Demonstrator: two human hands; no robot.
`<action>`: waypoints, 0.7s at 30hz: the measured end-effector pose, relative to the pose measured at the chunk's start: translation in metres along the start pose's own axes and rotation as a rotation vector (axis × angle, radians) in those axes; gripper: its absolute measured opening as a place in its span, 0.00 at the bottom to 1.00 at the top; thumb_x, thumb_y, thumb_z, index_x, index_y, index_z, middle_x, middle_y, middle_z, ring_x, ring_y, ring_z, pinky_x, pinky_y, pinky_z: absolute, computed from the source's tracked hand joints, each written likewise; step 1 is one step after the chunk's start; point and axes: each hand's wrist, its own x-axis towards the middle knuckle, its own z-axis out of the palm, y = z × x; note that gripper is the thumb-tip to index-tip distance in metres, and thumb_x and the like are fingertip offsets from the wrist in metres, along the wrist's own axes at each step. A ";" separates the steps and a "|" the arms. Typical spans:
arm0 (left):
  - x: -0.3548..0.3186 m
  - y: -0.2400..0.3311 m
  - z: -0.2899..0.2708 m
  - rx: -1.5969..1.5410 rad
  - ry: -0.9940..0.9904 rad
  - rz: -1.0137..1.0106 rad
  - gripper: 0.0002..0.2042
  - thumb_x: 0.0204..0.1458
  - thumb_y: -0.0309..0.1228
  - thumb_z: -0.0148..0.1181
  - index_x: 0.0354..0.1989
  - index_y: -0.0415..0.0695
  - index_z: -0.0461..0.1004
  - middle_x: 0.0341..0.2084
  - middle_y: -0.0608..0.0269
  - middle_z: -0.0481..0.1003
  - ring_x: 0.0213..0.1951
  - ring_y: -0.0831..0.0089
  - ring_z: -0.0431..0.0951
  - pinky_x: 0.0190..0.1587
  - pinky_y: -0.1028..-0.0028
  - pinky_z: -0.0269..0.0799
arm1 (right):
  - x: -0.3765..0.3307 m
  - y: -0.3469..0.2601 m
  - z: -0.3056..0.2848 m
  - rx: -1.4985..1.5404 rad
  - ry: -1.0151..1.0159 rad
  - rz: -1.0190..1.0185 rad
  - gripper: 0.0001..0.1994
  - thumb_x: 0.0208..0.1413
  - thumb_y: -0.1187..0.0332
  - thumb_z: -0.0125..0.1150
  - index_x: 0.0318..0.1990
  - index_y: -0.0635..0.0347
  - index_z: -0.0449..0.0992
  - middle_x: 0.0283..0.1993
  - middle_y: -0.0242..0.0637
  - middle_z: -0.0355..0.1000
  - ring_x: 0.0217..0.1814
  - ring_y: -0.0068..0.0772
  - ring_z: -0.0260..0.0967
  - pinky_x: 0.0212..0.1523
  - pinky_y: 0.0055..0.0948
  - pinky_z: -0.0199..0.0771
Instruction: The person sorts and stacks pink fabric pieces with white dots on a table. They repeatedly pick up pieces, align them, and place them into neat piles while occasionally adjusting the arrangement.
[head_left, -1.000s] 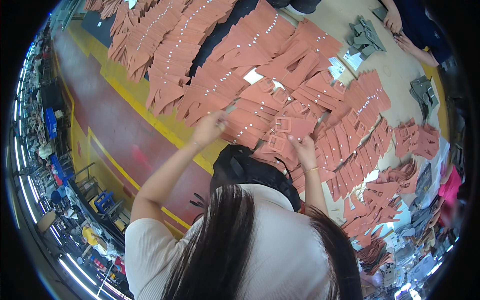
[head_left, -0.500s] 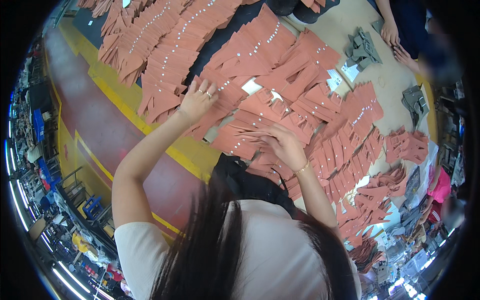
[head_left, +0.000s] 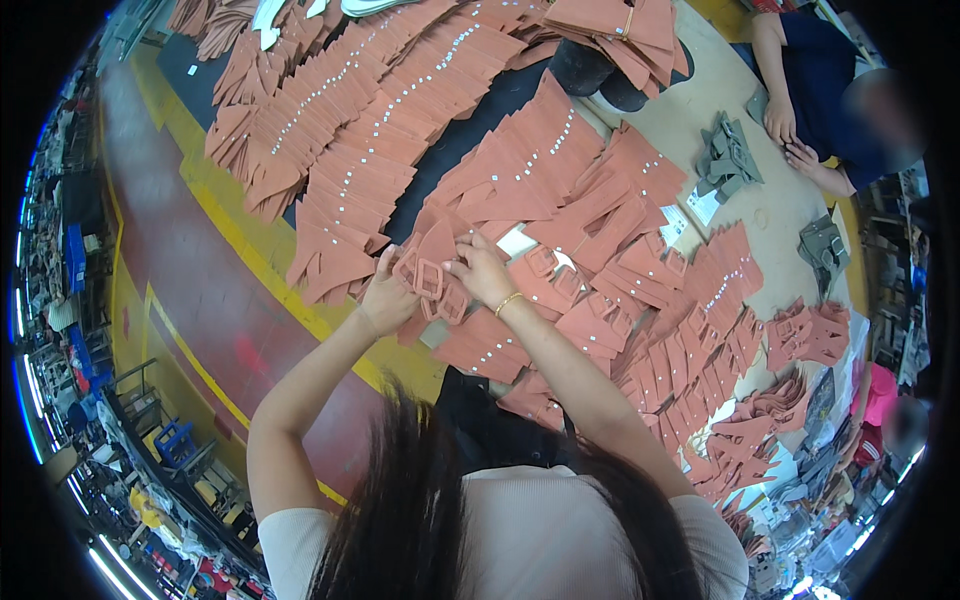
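At the near end of the salmon-coloured rows, both hands have come close together. My left hand [head_left: 388, 302] is closed on the left edge of a salmon cut piece [head_left: 437, 247] with square, buckle-shaped cutouts at its lower end. On the other side, my right hand [head_left: 482, 272] pinches the same piece, thumb toward the cutouts. A second piece with a similar frame [head_left: 454, 302] hangs just below; I cannot tell which hand holds it. Right under my right forearm lies a fanned stack [head_left: 487, 346] of salmon pieces dotted with small white labels.
Long overlapping rows [head_left: 345, 165] of labelled salmon pieces fill the table's left part. Grey-green pieces [head_left: 728, 157] lie at the right, near another person's hands [head_left: 785, 130]. A black bag-like item [head_left: 480, 410] is against my front. A yellow-edged walkway [head_left: 190, 260] runs along the left.
My right hand has moved left and up to meet my left hand, which has come off the row it rested on. Both now grip a salmon piece. The view has shifted slightly.
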 end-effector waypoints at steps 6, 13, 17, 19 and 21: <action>-0.005 0.000 0.002 -0.003 0.115 0.002 0.18 0.51 0.32 0.47 0.52 0.53 0.70 0.54 0.62 0.69 0.63 0.60 0.61 0.64 0.41 0.36 | 0.005 -0.007 -0.005 -0.108 -0.021 0.062 0.14 0.47 0.65 0.67 0.36 0.67 0.77 0.50 0.42 0.68 0.50 0.41 0.66 0.50 0.35 0.67; -0.013 0.001 -0.001 0.012 0.101 0.032 0.15 0.51 0.33 0.48 0.47 0.54 0.73 0.53 0.65 0.71 0.62 0.63 0.63 0.58 0.45 0.44 | 0.019 -0.017 -0.016 -0.139 -0.272 0.187 0.13 0.44 0.62 0.70 0.29 0.64 0.78 0.37 0.39 0.72 0.43 0.37 0.69 0.45 0.32 0.67; -0.013 0.000 -0.004 0.000 0.124 0.064 0.15 0.51 0.34 0.48 0.47 0.54 0.73 0.53 0.66 0.71 0.61 0.65 0.64 0.56 0.48 0.45 | 0.013 -0.015 -0.018 -0.020 -0.261 0.225 0.13 0.43 0.63 0.71 0.28 0.65 0.77 0.34 0.37 0.69 0.39 0.32 0.67 0.41 0.31 0.66; -0.013 0.000 -0.007 0.033 0.105 0.093 0.15 0.51 0.34 0.48 0.47 0.54 0.73 0.52 0.66 0.71 0.61 0.66 0.64 0.56 0.48 0.45 | 0.007 -0.015 -0.019 0.064 -0.248 0.193 0.13 0.43 0.64 0.72 0.27 0.66 0.77 0.34 0.35 0.69 0.37 0.29 0.67 0.40 0.29 0.65; -0.014 0.000 -0.012 0.021 0.102 0.104 0.15 0.50 0.34 0.48 0.46 0.54 0.73 0.50 0.68 0.72 0.60 0.67 0.65 0.55 0.48 0.47 | -0.003 -0.019 -0.022 0.172 -0.245 0.186 0.12 0.43 0.67 0.72 0.26 0.67 0.76 0.36 0.32 0.68 0.37 0.26 0.67 0.39 0.28 0.65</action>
